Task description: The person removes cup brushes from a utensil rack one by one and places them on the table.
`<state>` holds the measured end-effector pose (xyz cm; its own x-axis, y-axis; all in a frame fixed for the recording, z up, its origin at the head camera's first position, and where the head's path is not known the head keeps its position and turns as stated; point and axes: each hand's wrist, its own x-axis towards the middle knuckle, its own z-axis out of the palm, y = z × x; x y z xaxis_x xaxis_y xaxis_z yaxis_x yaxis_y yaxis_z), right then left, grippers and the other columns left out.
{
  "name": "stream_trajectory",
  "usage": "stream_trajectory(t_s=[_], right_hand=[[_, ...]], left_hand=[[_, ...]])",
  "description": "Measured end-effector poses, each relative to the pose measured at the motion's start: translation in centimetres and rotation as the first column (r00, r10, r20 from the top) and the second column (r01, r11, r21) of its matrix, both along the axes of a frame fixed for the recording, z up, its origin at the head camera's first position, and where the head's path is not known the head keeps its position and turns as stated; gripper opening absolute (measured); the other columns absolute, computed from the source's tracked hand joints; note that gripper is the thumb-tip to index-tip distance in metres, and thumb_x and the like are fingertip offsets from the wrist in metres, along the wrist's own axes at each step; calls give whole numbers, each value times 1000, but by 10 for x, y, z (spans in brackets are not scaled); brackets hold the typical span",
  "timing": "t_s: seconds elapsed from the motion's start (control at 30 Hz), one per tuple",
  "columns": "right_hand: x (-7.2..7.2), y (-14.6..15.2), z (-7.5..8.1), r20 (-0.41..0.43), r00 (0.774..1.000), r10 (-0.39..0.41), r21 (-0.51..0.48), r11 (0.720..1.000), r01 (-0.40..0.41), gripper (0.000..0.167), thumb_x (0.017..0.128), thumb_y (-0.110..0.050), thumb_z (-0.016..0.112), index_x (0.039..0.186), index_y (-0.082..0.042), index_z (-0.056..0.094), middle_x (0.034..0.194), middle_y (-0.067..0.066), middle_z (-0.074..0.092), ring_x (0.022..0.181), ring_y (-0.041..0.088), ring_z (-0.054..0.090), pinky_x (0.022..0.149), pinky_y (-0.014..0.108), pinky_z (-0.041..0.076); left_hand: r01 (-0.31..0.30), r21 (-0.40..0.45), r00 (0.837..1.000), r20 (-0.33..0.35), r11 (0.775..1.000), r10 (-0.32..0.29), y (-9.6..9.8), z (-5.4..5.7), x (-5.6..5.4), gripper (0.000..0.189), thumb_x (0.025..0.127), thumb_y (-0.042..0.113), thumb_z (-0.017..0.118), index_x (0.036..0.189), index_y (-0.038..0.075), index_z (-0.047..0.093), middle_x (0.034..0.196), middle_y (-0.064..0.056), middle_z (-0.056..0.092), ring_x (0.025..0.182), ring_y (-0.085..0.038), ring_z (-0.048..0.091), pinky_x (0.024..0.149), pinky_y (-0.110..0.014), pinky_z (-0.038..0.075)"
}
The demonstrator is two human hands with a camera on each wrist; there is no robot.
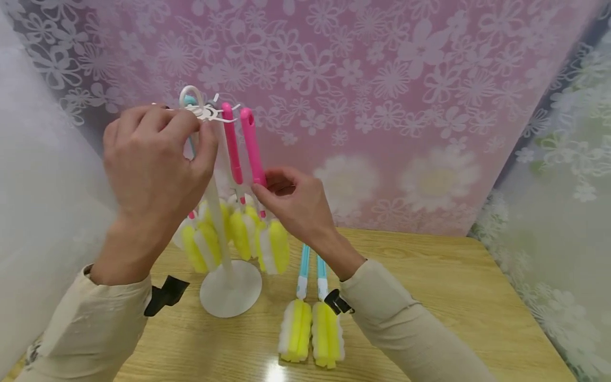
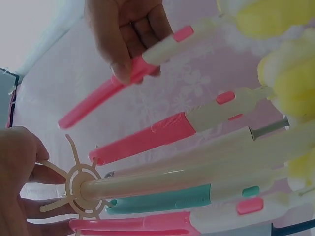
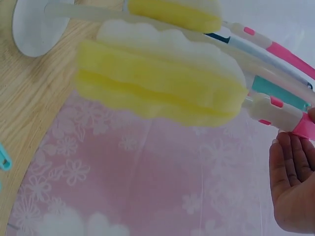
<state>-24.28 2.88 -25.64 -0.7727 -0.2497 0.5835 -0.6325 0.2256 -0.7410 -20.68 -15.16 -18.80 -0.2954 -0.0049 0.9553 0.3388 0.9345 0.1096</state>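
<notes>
A white stand (image 1: 230, 297) with a round base and a ring of hooks (image 1: 206, 112) rises from the table. At its top, my left hand (image 1: 153, 151) grips the hook ring from the left. My right hand (image 1: 305, 204) pinches the lower pink handle of a sponge bottle brush (image 1: 252, 146), its yellow and white sponge head hanging down. The handle's top end is close to a hook tip (image 2: 72, 147); whether they touch I cannot tell. Other brushes hang around the pole, among them a pink-handled one (image 2: 142, 142) and a teal-handled one (image 2: 162, 199).
Two more sponge brushes, a left one (image 1: 296, 331) and a right one (image 1: 327, 334), lie side by side on the wooden table (image 1: 429, 297), blue handles pointing away. A pink flowered curtain (image 1: 363, 106) stands behind, with pale sheeting at both sides.
</notes>
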Motion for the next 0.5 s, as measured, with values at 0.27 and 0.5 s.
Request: stream_trajectory(t_s=[0.27, 0.5], right_hand=[[-8, 43, -4, -29, 993, -111, -49, 993, 110, 21, 85, -19, 73, 100, -5, 69, 88, 0, 69, 77, 12, 64, 72, 28, 55], [-22, 103, -23, 88, 960, -267, -1, 964, 268, 28, 86, -27, 72, 101, -4, 69, 91, 7, 70, 80, 17, 65, 72, 26, 53]], left_hand=[[59, 4, 998, 7, 998, -59, -5, -3, 1, 33, 92, 23, 44, 83, -1, 66, 79, -20, 66, 108, -35, 55, 89, -54, 39], [53, -17, 999, -5, 998, -53, -6, -3, 1, 39, 94, 24, 39, 92, -2, 68, 85, -22, 67, 99, -40, 54, 80, -56, 40]])
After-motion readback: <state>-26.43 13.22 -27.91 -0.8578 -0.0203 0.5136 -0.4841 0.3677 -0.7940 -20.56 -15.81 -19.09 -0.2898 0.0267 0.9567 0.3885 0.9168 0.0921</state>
